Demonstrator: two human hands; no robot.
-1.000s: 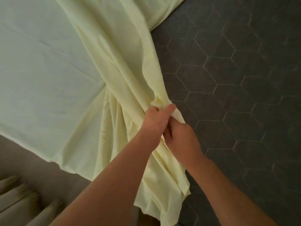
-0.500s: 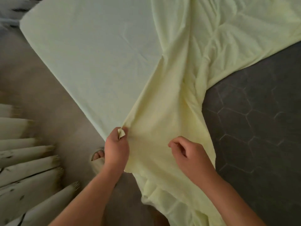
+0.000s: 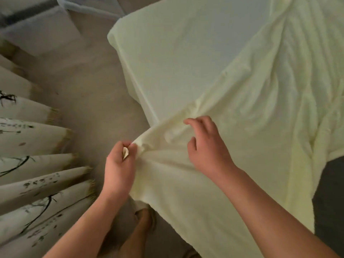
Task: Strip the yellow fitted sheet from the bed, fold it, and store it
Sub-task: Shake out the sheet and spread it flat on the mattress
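I can read no label or writing; the dark marks on the curtain (image 3: 33, 138) at the left look like printed branches. My left hand (image 3: 119, 164) pinches a corner of the yellow fitted sheet (image 3: 251, 127), which lies rumpled over the bed's (image 3: 167, 62) near corner. My right hand (image 3: 206, 146) hovers just above it, fingers loosely spread and grasping nothing. A foot (image 3: 145, 220) shows below, blurred.

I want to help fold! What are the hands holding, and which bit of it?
The left hand pinches the yellow sheet at its corner. The right hand holds nothing.
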